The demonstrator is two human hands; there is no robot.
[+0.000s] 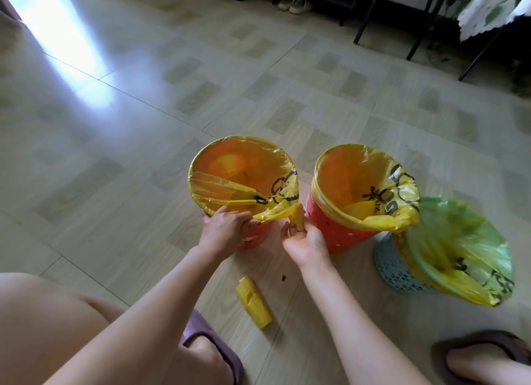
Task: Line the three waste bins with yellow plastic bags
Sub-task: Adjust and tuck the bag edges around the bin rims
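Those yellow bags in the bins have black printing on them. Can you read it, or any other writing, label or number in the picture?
Nothing here reads clearly.
Left bin's bag: black outline drawing, folded, no legible text.
Middle bin's bag: black characters and outlines, too creased and stretched to read.
Right bin's bag: black marks, crumpled, unreadable.
Roll of bags on the floor: no print visible.

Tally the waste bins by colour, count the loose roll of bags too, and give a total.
Red bins: 2, the left one and the middle one
Blue-grey bins: 1, on the right
Rolls of yellow bags: 1, on the floor
Total: 4
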